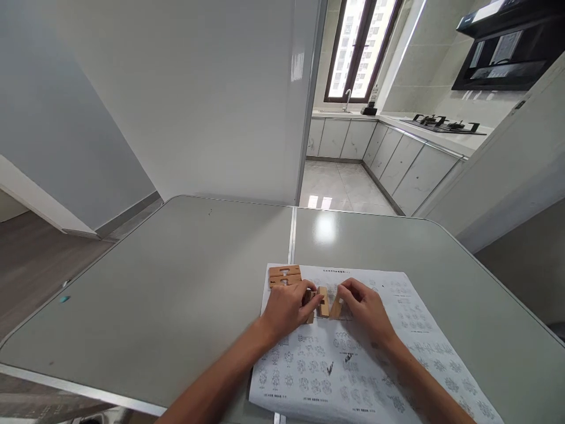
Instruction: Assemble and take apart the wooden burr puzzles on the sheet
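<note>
My left hand (286, 309) is closed around a small wooden block (311, 318), largely hidden by its fingers. Its thumb tip reaches the edge of a second notched wooden block (324, 307) lying between my hands. A light wooden piece (336, 308) is pinched in my right hand (364, 303), its lower end slanting down to the paper. Beyond my left knuckles, notched wooden puzzle pieces (285, 271) lie side by side. Everything rests on a printed sheet of assembly diagrams (318, 368).
The grey-green table (176, 294) has a metal seam (292, 235) down its middle. A small teal object (64, 299) lies near its left edge. Behind stand a white wall panel (212, 106) and a kitchen with a stove (441, 123).
</note>
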`<state>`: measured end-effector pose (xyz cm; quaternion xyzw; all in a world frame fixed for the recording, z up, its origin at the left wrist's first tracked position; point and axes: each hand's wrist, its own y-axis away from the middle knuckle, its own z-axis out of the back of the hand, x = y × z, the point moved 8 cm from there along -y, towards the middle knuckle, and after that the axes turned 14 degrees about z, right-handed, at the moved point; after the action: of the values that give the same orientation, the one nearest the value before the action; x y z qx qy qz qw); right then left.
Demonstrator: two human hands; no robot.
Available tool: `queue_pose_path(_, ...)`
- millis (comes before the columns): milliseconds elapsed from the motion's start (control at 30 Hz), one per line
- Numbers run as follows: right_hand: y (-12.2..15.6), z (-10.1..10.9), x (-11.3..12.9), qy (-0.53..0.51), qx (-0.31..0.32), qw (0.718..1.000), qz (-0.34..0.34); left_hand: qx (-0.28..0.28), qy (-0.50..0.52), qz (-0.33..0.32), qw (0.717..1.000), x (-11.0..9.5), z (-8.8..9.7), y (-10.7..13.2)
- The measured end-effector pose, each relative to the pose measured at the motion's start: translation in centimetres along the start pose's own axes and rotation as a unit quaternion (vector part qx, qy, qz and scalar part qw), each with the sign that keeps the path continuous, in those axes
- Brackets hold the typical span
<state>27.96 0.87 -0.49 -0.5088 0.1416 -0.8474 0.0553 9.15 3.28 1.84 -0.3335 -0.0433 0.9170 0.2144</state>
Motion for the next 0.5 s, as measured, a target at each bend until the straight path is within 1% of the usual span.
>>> queue_pose_path(167,0.1,-0.4,0.1,0.029,0.016,0.999,0.015,-0.009,-0.021,0.001,1.0,0.2,0.0,0.0)
queue_pose_path(367,0.3,-1.1,0.6,0.049,0.04,0.997,0.035,-0.005,-0.016,-0.004,1.0,0.2,-0.1,0.0)
queue_pose_path(500,0.4,-1.5,0.7,0.071,0.05,0.995,0.054,-0.013,-0.022,-0.004,1.0,0.2,-0.1,0.0)
